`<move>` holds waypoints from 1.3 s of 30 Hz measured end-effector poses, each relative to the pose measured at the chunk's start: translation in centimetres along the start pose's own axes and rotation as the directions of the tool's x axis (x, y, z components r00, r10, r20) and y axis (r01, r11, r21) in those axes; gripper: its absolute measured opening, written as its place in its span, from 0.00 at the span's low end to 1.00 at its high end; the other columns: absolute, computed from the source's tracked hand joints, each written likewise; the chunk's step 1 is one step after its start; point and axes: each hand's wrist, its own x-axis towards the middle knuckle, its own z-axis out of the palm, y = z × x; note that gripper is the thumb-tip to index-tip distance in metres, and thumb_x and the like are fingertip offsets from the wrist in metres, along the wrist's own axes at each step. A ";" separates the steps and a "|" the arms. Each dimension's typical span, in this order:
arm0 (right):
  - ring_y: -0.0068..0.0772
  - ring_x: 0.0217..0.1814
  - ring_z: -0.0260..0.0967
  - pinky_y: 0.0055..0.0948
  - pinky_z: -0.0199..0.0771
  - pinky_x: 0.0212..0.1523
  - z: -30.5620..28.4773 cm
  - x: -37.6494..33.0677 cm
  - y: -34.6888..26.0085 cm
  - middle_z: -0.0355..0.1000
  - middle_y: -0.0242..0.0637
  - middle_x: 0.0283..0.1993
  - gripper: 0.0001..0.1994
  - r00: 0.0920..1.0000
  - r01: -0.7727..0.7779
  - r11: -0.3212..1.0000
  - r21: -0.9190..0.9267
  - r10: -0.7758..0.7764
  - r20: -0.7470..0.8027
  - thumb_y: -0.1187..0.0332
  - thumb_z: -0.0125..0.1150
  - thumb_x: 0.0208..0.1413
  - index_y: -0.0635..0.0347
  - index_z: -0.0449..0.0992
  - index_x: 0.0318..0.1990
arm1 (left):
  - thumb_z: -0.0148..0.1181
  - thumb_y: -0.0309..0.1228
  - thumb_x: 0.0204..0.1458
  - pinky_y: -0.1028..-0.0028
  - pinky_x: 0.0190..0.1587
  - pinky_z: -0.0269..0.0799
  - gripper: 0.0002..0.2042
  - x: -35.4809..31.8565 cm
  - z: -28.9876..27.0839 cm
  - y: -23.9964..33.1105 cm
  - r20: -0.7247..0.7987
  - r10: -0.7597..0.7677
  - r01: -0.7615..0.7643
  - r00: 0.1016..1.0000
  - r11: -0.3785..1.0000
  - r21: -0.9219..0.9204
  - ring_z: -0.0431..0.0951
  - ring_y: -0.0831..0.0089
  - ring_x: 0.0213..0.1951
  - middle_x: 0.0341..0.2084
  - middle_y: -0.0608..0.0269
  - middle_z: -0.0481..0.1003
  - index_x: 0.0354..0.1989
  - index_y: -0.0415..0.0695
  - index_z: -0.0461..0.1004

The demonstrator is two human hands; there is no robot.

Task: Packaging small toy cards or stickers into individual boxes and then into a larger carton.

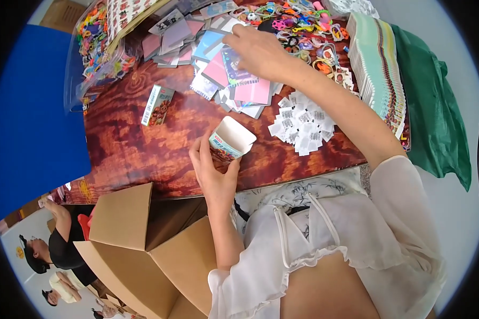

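Left hand (214,169) grips open small carton (230,141) at centre, near bench (143,154) edge; right hand (256,50), fingers spread, touches card pile (234,80), upper centre.

Person wearing white sheer blouse — loose, short sleeves ending in ruffled, wavy hems, thin fabric letting light through. Narrow white cord or strap showing at blouse front, running as two parallel lines. Beneath it, pale garment printed with grey leaf pattern showing at lap. Forearms bare below sleeves. Left hand (214,171) and right hand (259,50) bare — no rings, watch or gloves showing.
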 end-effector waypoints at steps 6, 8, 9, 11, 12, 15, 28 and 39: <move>0.18 0.27 0.67 0.24 0.64 0.26 -4.3 -1.6 2.4 0.70 0.25 0.24 0.04 0.964 -0.237 0.621 0.747 0.245 0.102 0.72 0.64 0.51 0.62 0.76 0.31 | 0.72 0.27 0.42 0.61 0.57 0.65 0.34 0.3 0.3 0.1 0.034 0.069 -0.077 0.997 0.887 0.456 0.68 0.52 0.55 0.52 0.50 0.67 0.61 0.39 0.65; 0.08 0.22 0.58 0.15 0.55 0.21 -4.8 -4.5 1.5 0.67 0.18 0.22 0.04 0.921 -0.351 0.363 0.863 0.299 0.248 0.69 0.63 0.55 0.57 0.77 0.30 | 0.72 0.28 0.42 0.60 0.57 0.66 0.35 0.5 0.5 -0.4 0.032 0.091 -0.095 0.995 0.885 0.457 0.67 0.52 0.55 0.53 0.50 0.67 0.62 0.39 0.64; 0.08 0.22 0.58 0.15 0.55 0.21 -4.3 -5.8 0.4 0.68 0.18 0.23 0.04 0.903 -0.387 0.283 0.877 0.307 0.299 0.70 0.63 0.55 0.57 0.77 0.31 | 0.72 0.28 0.42 0.59 0.56 0.66 0.36 0.5 0.6 -0.5 0.023 0.107 -0.106 0.994 0.877 0.468 0.67 0.51 0.55 0.54 0.50 0.67 0.63 0.38 0.63; 0.09 0.22 0.59 0.16 0.57 0.21 -3.3 -7.9 -1.5 0.68 0.19 0.23 0.03 0.886 -0.432 0.282 0.857 0.308 0.346 0.71 0.63 0.55 0.59 0.77 0.31 | 0.72 0.28 0.42 0.59 0.56 0.66 0.36 0.5 0.9 -0.2 0.036 0.119 -0.122 0.992 0.884 0.451 0.67 0.51 0.55 0.54 0.49 0.66 0.62 0.38 0.64; 0.09 0.23 0.60 0.17 0.58 0.21 -2.8 -8.7 -2.0 0.69 0.20 0.23 0.03 0.890 -0.437 0.359 0.825 0.302 0.341 0.72 0.63 0.55 0.60 0.76 0.31 | 0.73 0.28 0.41 0.59 0.56 0.66 0.35 0.5 1.0 0.1 0.040 0.132 -0.136 0.990 0.888 0.439 0.67 0.51 0.55 0.54 0.49 0.66 0.61 0.38 0.64; 0.13 0.25 0.63 0.19 0.63 0.26 -2.1 -9.6 -2.8 0.71 0.25 0.25 0.04 0.901 -0.413 0.407 0.815 0.312 0.301 0.74 0.64 0.52 0.63 0.75 0.31 | 0.73 0.28 0.41 0.59 0.56 0.66 0.35 0.3 1.3 0.2 0.059 0.138 -0.150 0.989 0.886 0.439 0.67 0.51 0.56 0.54 0.49 0.66 0.60 0.38 0.65; 0.27 0.43 0.70 0.28 0.73 0.40 -2.5 -14.3 -1.2 0.74 0.34 0.39 0.03 0.918 -0.238 0.552 0.799 0.397 0.000 0.73 0.61 0.56 0.61 0.79 0.34 | 0.72 0.28 0.42 0.56 0.55 0.66 0.33 -0.1 1.7 0.0 0.124 0.250 -0.279 0.960 0.840 0.466 0.66 0.47 0.56 0.54 0.47 0.66 0.59 0.37 0.65; 0.44 0.38 0.71 0.39 0.71 0.38 -2.4 -15.9 0.4 0.70 0.38 0.36 0.06 0.908 -0.331 0.860 0.388 0.402 -0.117 0.72 0.64 0.50 0.60 0.75 0.35 | 0.73 0.25 0.40 0.58 0.55 0.67 0.34 -0.1 1.8 0.4 0.152 0.168 -0.217 0.974 0.884 0.414 0.67 0.50 0.56 0.54 0.49 0.66 0.59 0.38 0.66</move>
